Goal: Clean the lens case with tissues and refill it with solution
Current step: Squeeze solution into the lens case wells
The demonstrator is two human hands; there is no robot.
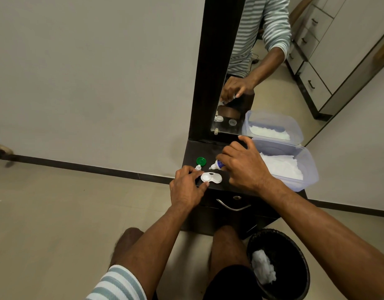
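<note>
right hand (245,167) curled round the solution bottle (217,164), nozzle tipped down and left toward the lens case (211,177). left hand (186,187) steadying that white case, fingertips pinching its near-left edge, pinning it flat on the dark surface (236,185). case sitting open near the front edge, both wells bare. green cap (201,161) lying just behind, small white cap (198,167) beside the left fingers. tissue box (310,169) open on the right, just beside the right hand. black bin (279,263) on the floor with a crumpled tissue (263,269) inside. looks like the wiping is over and the refill is on.

to do it well: bring the nozzle right over one well, close but not touching the plastic. squeeze gently, a slow stream rather than a burst. fill one well, then slide across to the other. keep the case held level so nothing runs over the rim. cannot tell yet whether any liquid sits in the wells.
</note>
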